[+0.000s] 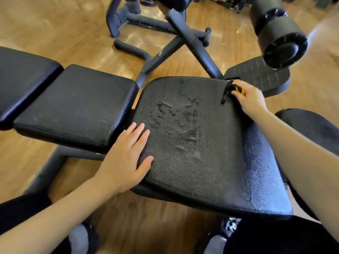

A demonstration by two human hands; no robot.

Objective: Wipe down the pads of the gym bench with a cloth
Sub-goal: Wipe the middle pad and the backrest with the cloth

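The black seat pad (198, 158) of the gym bench fills the middle of the view, its textured cover worn and cracked in the centre. My left hand (126, 158) lies flat on the pad's left edge, fingers straight. At the pad's far right corner my right hand (247, 99) grips a bunched black and yellow cloth (232, 89) and presses it against the pad. A second black pad (77, 105) lies to the left of the seat, with a third pad (20, 81) beyond it at the far left.
A black steel frame (185, 39) with crossed legs stands behind the bench on the wooden floor (55, 24). A black foam roller (278, 35) hangs at the upper right above a ribbed footplate (260, 76). My shoes (216, 241) are below the seat.
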